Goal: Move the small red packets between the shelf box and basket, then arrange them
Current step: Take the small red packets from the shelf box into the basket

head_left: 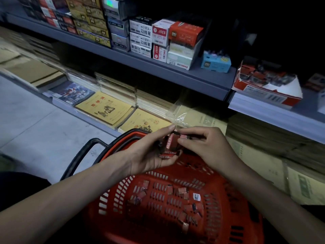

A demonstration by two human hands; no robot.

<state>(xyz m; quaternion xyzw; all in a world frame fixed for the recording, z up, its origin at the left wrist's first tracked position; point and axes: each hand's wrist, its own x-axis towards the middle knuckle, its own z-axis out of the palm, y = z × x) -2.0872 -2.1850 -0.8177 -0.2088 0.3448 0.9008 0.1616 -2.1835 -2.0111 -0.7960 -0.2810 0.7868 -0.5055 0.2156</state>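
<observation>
Mid-job, I reckon. My left hand (151, 155) cups a stack of red packets (169, 144) over the basket (219, 199). My right hand (205, 147) pinches the top packet (182, 136), prob. squaring it up. Many loose packets (182, 191) lie scattered on the basket btm, so lots left to gather. The shelf box (267, 95) sits upper right, contents too dim to count.

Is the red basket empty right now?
No, several small red packets lie scattered on the slotted floor of the basket.
</observation>
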